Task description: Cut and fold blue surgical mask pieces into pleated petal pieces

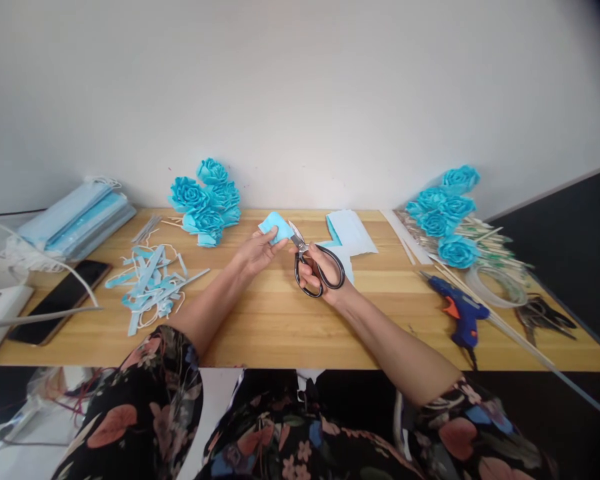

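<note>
My left hand [260, 251] pinches a small light-blue piece of mask fabric [275, 223] above the table. In my right hand [320, 267] are black-handled scissors [334, 265], with fingers through the loops. The scissor blades are parted and point up and left, right at the edge of the blue piece; whether they touch it I cannot tell. Behind my right hand lie white and blue fabric sheets [353, 232], partly covered by the hand and scissors.
Blue fabric roses stand at the left [205, 200] and right [443, 210]. Cut strips [153, 283], stacked masks [77, 217], a phone [63, 300] and a white device [3, 317] lie left. A blue glue gun [460, 310], clear tape roll [495, 287] and pliers-like tool [545, 313] lie right.
</note>
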A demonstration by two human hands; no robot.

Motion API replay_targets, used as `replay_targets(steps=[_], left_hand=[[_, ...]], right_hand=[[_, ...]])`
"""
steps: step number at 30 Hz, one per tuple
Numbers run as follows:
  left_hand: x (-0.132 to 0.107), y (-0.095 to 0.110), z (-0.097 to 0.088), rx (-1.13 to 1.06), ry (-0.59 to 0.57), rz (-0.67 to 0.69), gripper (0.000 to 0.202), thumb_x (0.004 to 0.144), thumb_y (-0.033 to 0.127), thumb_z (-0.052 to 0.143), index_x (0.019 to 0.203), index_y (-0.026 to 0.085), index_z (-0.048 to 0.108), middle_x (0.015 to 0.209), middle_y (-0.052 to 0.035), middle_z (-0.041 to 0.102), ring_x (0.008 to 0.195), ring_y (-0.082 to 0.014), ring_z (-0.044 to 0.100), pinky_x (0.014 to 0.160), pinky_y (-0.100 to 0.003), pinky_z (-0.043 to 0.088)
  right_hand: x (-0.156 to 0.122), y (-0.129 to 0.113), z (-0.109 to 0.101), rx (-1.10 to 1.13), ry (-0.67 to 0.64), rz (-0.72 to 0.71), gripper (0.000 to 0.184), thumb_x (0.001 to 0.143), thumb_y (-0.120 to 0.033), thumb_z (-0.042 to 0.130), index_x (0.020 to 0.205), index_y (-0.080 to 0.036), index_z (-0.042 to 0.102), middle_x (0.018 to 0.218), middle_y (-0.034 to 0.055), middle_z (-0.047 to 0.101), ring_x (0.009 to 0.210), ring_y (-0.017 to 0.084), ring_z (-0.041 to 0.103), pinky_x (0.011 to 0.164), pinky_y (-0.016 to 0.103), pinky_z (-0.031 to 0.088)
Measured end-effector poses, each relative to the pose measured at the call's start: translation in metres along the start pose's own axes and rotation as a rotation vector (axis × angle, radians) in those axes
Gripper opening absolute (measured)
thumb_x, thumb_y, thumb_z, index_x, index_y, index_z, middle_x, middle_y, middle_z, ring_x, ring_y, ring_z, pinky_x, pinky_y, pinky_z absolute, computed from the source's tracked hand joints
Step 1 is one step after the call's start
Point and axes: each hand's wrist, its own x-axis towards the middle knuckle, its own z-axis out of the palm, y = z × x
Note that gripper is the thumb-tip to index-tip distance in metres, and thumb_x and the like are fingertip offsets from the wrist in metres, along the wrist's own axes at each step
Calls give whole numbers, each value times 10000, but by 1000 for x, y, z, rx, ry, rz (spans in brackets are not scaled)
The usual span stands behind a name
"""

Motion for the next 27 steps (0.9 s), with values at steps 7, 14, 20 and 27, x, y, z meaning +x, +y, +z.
replay_targets(steps=[7, 14, 20, 27], left_hand=[[1, 3, -2, -15, -44, 0, 167, 915, 11, 544, 806, 108, 626, 747, 4, 708, 652, -65, 683, 680, -159, 597], [2, 7, -5, 1, -69, 19, 73, 860, 42, 656, 833, 104, 630, 738, 8, 713, 628, -66, 688, 672, -155, 602], [3, 6, -7, 9, -67, 29, 72, 849, 44, 670, 849, 106, 634, 746, 0, 722, 622, -81, 693, 620, -158, 598], [4, 4, -8, 40, -80, 45, 41, 859, 67, 669, 839, 99, 653, 764, -18, 736, 654, -90, 699, 646, -167, 599]], right_hand=[[-1, -1, 0, -43, 11, 6, 539, 791, -640, 686, 1004, -145, 696, 532, -106, 460, 339, 11, 317, 448, 189, 520], [-3, -3, 1, -104, 22, -1, 523, 815, -633, 663, 996, -144, 699, 522, -105, 440, 345, 16, 319, 454, 188, 507], [-5, -4, -1, -81, -52, 73, 584, 819, -715, 592, 1076, -194, 653, 563, -101, 463, 368, 29, 337, 556, 236, 543], [-7, -3, -4, -93, -123, 95, 610, 820, -765, 532, 1111, -235, 614, 614, -72, 521, 418, 61, 377, 617, 289, 546]])
